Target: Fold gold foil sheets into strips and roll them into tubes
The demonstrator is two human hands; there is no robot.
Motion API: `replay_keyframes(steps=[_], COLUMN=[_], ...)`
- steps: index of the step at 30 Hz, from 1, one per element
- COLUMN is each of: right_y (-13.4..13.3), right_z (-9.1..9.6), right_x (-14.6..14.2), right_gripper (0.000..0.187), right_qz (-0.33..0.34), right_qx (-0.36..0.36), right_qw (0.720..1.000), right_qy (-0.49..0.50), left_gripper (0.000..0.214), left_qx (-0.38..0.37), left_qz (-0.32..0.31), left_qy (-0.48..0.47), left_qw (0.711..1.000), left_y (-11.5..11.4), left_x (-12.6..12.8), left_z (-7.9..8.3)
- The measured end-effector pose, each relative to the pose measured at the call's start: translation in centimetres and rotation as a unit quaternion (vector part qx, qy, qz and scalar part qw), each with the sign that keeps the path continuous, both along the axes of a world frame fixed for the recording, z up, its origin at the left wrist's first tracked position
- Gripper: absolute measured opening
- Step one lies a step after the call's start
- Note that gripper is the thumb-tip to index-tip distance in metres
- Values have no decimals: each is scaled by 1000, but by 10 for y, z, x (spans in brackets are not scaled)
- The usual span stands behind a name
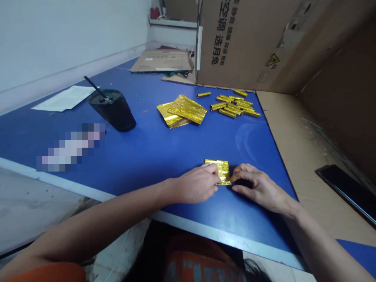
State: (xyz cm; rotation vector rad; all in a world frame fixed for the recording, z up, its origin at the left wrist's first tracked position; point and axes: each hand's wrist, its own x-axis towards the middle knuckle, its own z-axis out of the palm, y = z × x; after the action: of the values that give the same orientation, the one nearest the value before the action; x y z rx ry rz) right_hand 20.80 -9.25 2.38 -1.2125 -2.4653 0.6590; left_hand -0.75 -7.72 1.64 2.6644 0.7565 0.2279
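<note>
Gold foil piece lies flat on the blue table, between the two hands and toward the near edge. On the head feed, from my remote post, I record the left forearm reaching in from the lower left, the left hand palm down with its fingers curled onto the foil's left part. I cannot tell whether these fingers pinch the foil or merely press it. The right hand comes in from the lower right, wrist bent inward, fingers hooked and thumb slightly parted from the forefinger; I see nothing clasped between them, and the forefinger tip is at the foil's lower right corner, contact uncertain. I find the foil's left portion hidden under the left hand. A pixelated patch obscures whatever lies at the left of the table. The black device at right is cut off by the frame, as are both arms
</note>
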Motion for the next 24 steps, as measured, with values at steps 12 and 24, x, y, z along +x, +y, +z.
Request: replay_keyframes(steps=[12,24], right_y=[-9,-7], right_z=[-12,-14], right_x=[-13,-15], right_gripper=[25,24], right_qz=[39,14], right_qx=[146,157], right_qw=[979,981], right_qy=[-134,-112], left_gripper=[20,12], left_qx=[-50,110], left_qz=[-15,7], left_qy=[-17,5], left_qw=[998,994], left_y=[13,5], left_x=[1,13], left_z=[-3,-20])
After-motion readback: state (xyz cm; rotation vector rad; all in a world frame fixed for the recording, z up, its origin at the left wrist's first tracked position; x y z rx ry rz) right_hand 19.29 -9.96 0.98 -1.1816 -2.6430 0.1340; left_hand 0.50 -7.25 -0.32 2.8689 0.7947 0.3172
